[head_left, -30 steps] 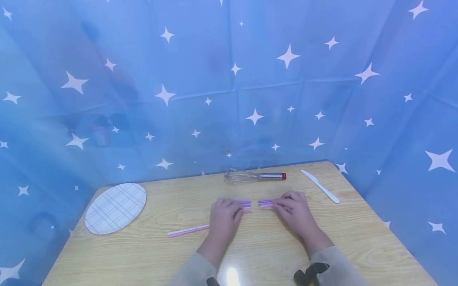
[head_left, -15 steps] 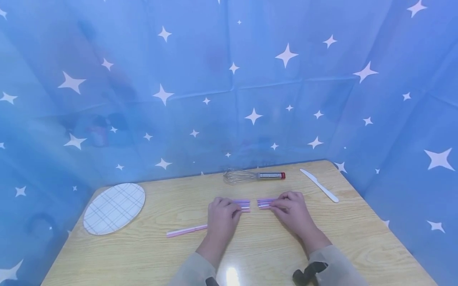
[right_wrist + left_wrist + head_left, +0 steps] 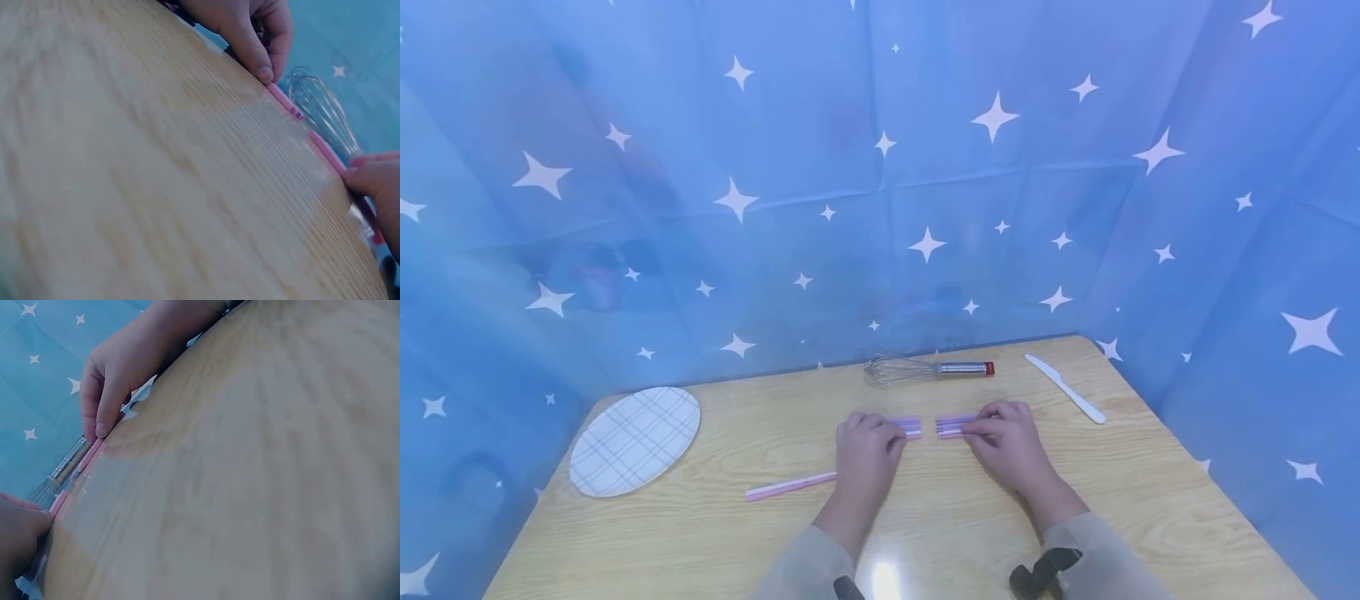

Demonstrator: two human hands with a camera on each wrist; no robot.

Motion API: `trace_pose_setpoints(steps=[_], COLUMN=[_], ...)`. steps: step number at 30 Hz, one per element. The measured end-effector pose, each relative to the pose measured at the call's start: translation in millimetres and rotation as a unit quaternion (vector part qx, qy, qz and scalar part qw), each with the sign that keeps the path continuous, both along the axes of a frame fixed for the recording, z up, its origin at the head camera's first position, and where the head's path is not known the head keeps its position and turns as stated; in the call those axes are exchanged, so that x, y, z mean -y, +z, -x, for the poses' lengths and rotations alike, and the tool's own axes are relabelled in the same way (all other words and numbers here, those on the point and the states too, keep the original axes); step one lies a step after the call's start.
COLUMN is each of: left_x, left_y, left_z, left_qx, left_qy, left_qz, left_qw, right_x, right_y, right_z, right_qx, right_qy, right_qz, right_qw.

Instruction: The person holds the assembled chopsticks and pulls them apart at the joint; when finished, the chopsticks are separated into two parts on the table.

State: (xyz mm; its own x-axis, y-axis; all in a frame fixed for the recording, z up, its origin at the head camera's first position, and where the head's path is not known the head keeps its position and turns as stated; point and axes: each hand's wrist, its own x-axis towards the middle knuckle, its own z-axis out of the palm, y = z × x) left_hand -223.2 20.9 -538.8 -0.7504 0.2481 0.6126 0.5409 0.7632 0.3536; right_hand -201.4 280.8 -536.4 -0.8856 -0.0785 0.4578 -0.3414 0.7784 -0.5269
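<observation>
In the head view my left hand (image 3: 867, 454) pinches a small row of slim pink, white and purple sticks (image 3: 913, 428) between thumb and fingers, low over the table. Facing it, my right hand (image 3: 1013, 446) pinches a similar row of sticks (image 3: 951, 427). A narrow gap separates the ends of the two rows. My fingers cover the rest of each row. Both wrist views show the pink ends lined up close over the wood. More pink and white sticks (image 3: 790, 486) lie left of my left hand, partly hidden behind the wrist.
Behind the hands lies a wire whisk (image 3: 928, 370) with a red-tipped handle. A white knife (image 3: 1065, 388) rests at the back right. On the left is a white checked plate (image 3: 635, 442). A blue star-printed curtain (image 3: 820, 167) borders the wooden table (image 3: 700, 542).
Both hands keep their pinch on the sticks and stay nearly in place, with the gap still between the rows. The whole head view has shifted slightly.
</observation>
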Motion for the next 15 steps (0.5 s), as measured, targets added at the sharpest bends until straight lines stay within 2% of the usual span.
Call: trace_pose_setpoints(steps=[9, 12, 15], left_x=[-1.4, -2.5, -3.7], left_y=[1.2, 2.3, 2.7], left_z=[1.1, 1.0, 0.6], left_qx=[0.018, 0.011, -0.014], left_qy=[0.001, 0.000, -0.015], left_qz=[0.010, 0.004, -0.017], left_qw=[0.9998, 0.9999, 0.9996], right_x=[1.6, 2.1, 4.2], right_y=[-1.5, 0.4, 2.7], right_z=[1.4, 1.6, 1.1], right_qx=[-0.018, -0.019, -0.013], right_qy=[0.001, -0.003, -0.007], right_qz=[-0.008, -0.007, -0.017], right_qw=[0.9998, 0.9998, 0.9997])
